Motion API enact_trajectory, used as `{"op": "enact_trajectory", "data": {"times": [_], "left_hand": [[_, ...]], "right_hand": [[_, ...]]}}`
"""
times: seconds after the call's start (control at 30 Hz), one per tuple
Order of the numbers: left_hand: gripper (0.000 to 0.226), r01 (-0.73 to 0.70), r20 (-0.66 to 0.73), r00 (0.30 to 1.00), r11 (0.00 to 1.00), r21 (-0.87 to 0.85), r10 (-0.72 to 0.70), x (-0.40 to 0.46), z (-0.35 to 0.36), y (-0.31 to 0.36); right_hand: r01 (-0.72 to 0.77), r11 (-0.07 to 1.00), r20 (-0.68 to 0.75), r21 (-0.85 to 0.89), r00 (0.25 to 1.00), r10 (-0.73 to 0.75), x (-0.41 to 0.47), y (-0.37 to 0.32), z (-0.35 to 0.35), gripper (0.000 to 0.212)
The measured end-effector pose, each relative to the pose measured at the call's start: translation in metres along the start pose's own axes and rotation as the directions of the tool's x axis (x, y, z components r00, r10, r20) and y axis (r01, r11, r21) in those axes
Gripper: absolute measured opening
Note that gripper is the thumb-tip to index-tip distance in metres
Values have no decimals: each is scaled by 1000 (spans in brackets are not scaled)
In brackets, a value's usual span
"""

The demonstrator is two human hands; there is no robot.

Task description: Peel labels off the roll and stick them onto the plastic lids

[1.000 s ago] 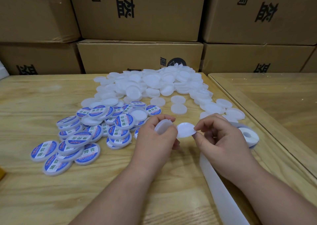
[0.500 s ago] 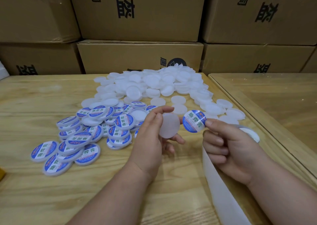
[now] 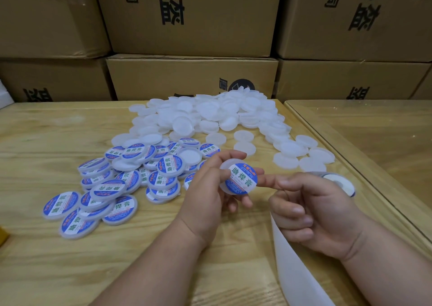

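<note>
Head: left hand [image 3: 205, 196] fingers pinch lid [image 3: 225, 169] w/ label [image 3: 242, 178] "助焊膏"; right hand [image 3: 313, 212] index touches it, rest curled

A light wooden table [image 3: 58, 142] with a strong grain filled the foreground. Just beside its right edge stood a second wooden table [image 3: 374, 128] with a glossy, reflective top. Behind both, stacked brown cardboard boxes [image 3: 191, 16] printed with large black Chinese characters closed off the whole background like a wall. The light was soft and even, casting only faint shadows.
</note>
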State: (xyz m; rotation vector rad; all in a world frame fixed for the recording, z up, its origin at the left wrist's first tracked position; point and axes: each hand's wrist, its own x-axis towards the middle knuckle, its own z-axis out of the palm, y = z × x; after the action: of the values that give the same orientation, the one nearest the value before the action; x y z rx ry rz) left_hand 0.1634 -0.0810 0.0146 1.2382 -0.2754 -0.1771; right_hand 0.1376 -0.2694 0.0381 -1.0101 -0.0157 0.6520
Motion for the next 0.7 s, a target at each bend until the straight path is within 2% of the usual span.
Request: {"op": "enact_trajectory", "data": {"times": [0.1, 0.27, 0.4, 0.7], "left_hand": [[37, -10, -1, 1000, 1000, 5, 10, 0, 0, -1], [36, -4, -12, 1000, 1000, 13, 4, 0, 0, -1], [28, -23, -27, 999, 999, 29, 24, -2, 3, 0], [27, -68, -79, 993, 983, 168, 82, -4, 8, 1]], "right_hand": [[-3, 1000, 12, -1, 1000, 3, 0, 0, 0, 65], [2, 1000, 13, 13, 1000, -2, 1, 1, -2, 64], [-1, 1000, 1, -5, 1000, 1, 2, 1, -2, 50], [-17, 1000, -33, 8, 999, 18, 3, 2, -6, 66]]}}
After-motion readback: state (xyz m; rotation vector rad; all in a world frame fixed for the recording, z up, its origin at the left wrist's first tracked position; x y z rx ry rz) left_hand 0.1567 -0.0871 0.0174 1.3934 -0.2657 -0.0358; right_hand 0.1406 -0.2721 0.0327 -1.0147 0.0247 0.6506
